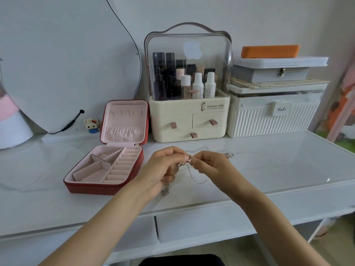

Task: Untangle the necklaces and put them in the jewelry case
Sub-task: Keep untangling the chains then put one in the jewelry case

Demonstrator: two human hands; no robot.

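Nearby, open jewelry case (103, 170) left of left hand (163, 167); cosmetics organizer (189, 116) behind.

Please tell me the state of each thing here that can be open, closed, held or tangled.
jewelry case: open, lid upright, compartments bare.
necklaces: tangled, held above the table.
left hand: pinches the necklaces.
right hand: pinches the necklaces.
cosmetics organizer: drawers closed, clear cover down.
grey box: latched shut.
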